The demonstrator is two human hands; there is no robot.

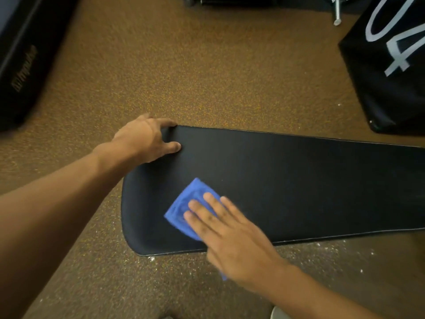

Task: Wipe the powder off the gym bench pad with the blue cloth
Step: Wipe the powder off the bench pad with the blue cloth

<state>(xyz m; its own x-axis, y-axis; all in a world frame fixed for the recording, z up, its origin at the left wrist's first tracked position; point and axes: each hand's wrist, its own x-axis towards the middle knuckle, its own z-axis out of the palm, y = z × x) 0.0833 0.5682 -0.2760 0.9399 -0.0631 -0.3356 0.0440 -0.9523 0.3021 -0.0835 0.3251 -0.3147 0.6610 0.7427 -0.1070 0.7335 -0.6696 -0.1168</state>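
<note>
The black gym bench pad (287, 180) stretches from the centre to the right edge, its surface looking dark with no clear powder on it. A folded blue cloth (186, 208) lies on the pad's near left part. My right hand (232, 236) presses flat on the cloth with fingers spread, covering its right half. My left hand (147, 139) grips the pad's far left corner, thumb on top and fingers curled over the edge.
Brown speckled floor (184, 65) surrounds the pad, with white powder specks (322, 249) scattered below the pad's near edge. A black padded block (391, 65) with white numerals stands at the right. Another black bench (23, 54) lies at the far left.
</note>
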